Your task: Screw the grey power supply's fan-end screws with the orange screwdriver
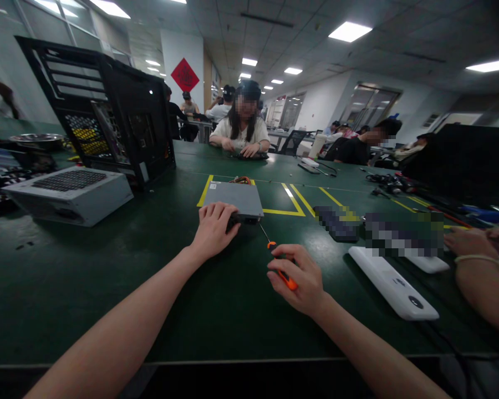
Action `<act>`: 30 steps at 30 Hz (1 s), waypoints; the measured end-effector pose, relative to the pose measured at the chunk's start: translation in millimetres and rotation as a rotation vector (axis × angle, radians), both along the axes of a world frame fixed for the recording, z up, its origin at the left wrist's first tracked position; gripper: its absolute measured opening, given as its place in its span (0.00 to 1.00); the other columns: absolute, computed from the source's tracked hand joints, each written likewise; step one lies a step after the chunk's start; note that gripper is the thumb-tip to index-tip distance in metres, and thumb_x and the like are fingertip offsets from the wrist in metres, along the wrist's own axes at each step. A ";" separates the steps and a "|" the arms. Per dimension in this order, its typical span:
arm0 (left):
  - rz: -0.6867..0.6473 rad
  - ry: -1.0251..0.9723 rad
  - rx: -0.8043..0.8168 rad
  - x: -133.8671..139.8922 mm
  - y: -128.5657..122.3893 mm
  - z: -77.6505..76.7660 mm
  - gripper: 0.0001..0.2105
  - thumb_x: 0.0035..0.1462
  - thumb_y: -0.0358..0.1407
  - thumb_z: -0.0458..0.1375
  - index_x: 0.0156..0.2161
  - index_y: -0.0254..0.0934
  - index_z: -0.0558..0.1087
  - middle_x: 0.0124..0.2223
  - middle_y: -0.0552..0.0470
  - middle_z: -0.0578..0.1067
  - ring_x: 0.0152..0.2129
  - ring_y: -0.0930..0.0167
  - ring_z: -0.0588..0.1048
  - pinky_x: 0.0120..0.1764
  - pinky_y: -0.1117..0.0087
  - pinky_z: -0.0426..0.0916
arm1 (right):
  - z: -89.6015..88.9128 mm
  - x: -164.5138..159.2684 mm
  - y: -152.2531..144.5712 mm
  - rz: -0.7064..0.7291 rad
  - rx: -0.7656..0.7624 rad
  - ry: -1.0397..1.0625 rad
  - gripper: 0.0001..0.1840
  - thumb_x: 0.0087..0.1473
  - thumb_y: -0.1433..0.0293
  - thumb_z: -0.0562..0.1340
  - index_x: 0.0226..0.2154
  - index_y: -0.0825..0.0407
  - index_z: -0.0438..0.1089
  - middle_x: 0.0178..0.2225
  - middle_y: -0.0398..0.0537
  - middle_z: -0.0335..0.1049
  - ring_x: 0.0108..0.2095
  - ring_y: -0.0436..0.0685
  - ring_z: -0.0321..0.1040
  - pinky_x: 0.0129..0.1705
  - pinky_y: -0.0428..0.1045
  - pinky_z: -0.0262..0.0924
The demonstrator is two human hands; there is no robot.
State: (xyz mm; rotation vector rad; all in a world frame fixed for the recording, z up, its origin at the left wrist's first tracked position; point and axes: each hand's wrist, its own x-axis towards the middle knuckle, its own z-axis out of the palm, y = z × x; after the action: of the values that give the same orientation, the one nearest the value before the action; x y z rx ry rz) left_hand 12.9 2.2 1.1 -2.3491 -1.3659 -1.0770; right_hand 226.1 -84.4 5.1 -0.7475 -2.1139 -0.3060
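A grey metal power supply unit [235,198] lies on the green table, with a bundle of coloured wires [243,180] at its far side. My left hand [216,230] rests against its near left corner, fingers curled over the edge and gripping it. In my right hand [300,277] is an orange and black screwdriver [286,279], held between thumb and fingers. Its thin shaft points up and left, and the tip is at the unit's near right corner. Whether the tip sits in a screw is too small to tell.
A black computer case [127,116] stands at the left, with a larger grey power supply [72,191] before it. Yellow tape [297,199] marks the table. White power banks [393,282] and a dark phone [336,224] lie right. Another person's hands [472,244] are at the far right; a person [242,124] sits opposite.
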 end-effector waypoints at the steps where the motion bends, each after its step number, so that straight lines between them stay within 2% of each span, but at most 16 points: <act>1: 0.001 0.003 0.001 0.0 0.0 0.0 0.13 0.54 0.36 0.54 0.46 0.39 0.64 0.45 0.47 0.68 0.43 0.62 0.63 0.46 0.59 0.55 | -0.1 0.1 0.0 0.008 -0.005 0.028 0.08 0.51 0.70 0.60 0.37 0.51 0.64 0.36 0.50 0.64 0.33 0.53 0.65 0.30 0.49 0.64; 4: 0.006 0.009 0.013 0.3 -0.1 0.0 0.13 0.55 0.36 0.54 0.46 0.39 0.64 0.45 0.48 0.68 0.43 0.63 0.63 0.46 0.59 0.54 | -1.0 0.4 0.1 0.018 0.004 0.110 0.12 0.50 0.69 0.61 0.39 0.52 0.61 0.35 0.50 0.63 0.34 0.53 0.65 0.30 0.48 0.65; 8: 0.009 0.013 0.020 0.8 -0.3 0.0 0.12 0.55 0.36 0.54 0.45 0.39 0.64 0.45 0.48 0.68 0.43 0.63 0.64 0.46 0.59 0.54 | -0.2 0.4 -0.1 -0.023 0.062 0.022 0.04 0.49 0.71 0.61 0.30 0.50 0.65 0.35 0.47 0.62 0.29 0.50 0.63 0.28 0.47 0.63; 10: 0.009 0.011 0.018 0.9 -0.6 0.0 0.12 0.55 0.36 0.54 0.45 0.40 0.64 0.45 0.48 0.68 0.43 0.63 0.64 0.46 0.59 0.54 | 0.4 0.2 0.3 -0.027 0.069 0.009 0.05 0.50 0.71 0.61 0.33 0.49 0.65 0.34 0.47 0.63 0.30 0.50 0.63 0.28 0.47 0.64; 13: 0.008 0.005 0.014 0.9 -0.8 0.1 0.13 0.54 0.35 0.55 0.46 0.40 0.64 0.45 0.48 0.68 0.44 0.63 0.63 0.46 0.59 0.54 | -0.5 0.8 0.7 -0.024 0.041 0.103 0.13 0.51 0.67 0.61 0.40 0.49 0.61 0.34 0.48 0.64 0.34 0.53 0.65 0.29 0.48 0.65; 15: 0.006 0.002 0.009 1.1 -0.8 0.1 0.13 0.54 0.35 0.55 0.46 0.40 0.64 0.45 0.48 0.68 0.44 0.62 0.63 0.46 0.58 0.54 | -1.9 1.9 0.0 -0.037 0.050 0.124 0.13 0.50 0.68 0.62 0.39 0.48 0.60 0.35 0.47 0.64 0.33 0.52 0.65 0.28 0.48 0.65; 18: 0.008 0.000 0.008 1.5 -0.3 -0.4 0.13 0.54 0.35 0.55 0.46 0.39 0.64 0.45 0.47 0.68 0.43 0.62 0.63 0.46 0.58 0.54 | -2.9 3.2 -1.9 -0.084 0.110 0.041 0.10 0.50 0.71 0.62 0.36 0.48 0.63 0.38 0.48 0.62 0.29 0.49 0.63 0.28 0.46 0.64; 20: 0.006 -0.007 0.010 1.7 0.1 -1.0 0.13 0.54 0.35 0.54 0.46 0.40 0.64 0.46 0.47 0.68 0.44 0.62 0.64 0.46 0.58 0.54 | -2.1 3.1 -1.9 -0.118 0.145 0.035 0.14 0.50 0.74 0.62 0.41 0.47 0.63 0.40 0.49 0.63 0.32 0.51 0.64 0.30 0.48 0.64; 23: -0.002 -0.020 0.010 1.9 0.4 -1.5 0.12 0.55 0.35 0.54 0.46 0.40 0.64 0.46 0.48 0.68 0.44 0.62 0.64 0.47 0.58 0.54 | 0.1 1.8 0.7 -0.123 0.205 0.111 0.24 0.50 0.77 0.59 0.49 0.47 0.57 0.41 0.50 0.66 0.39 0.56 0.65 0.37 0.54 0.64; 25: 0.000 -0.019 0.011 2.0 0.1 -1.5 0.12 0.55 0.35 0.54 0.46 0.40 0.64 0.46 0.48 0.68 0.44 0.63 0.64 0.46 0.58 0.54 | 1.2 0.7 2.3 -0.104 0.226 0.143 0.27 0.49 0.80 0.57 0.51 0.47 0.54 0.44 0.51 0.66 0.42 0.58 0.65 0.42 0.57 0.63; 27: 0.006 -0.012 0.014 2.0 -0.4 -1.1 0.12 0.55 0.35 0.53 0.46 0.40 0.64 0.46 0.48 0.68 0.44 0.63 0.64 0.46 0.58 0.54 | 1.8 -0.3 2.7 -0.089 0.213 0.122 0.27 0.49 0.81 0.56 0.51 0.49 0.54 0.47 0.53 0.63 0.46 0.59 0.63 0.44 0.59 0.62; 30: 0.008 -0.003 0.021 1.8 -1.0 -0.6 0.12 0.56 0.36 0.53 0.46 0.39 0.64 0.46 0.48 0.68 0.44 0.63 0.64 0.47 0.58 0.54 | 2.0 -0.7 2.8 -0.098 0.237 0.018 0.21 0.48 0.78 0.60 0.45 0.48 0.60 0.48 0.54 0.60 0.46 0.60 0.62 0.42 0.57 0.64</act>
State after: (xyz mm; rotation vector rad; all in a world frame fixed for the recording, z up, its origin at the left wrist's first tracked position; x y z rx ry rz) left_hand 14.7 1.2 0.5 -2.3260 -1.3575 -1.0877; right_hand 225.4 -81.6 7.1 -0.7108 -1.9843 -0.5890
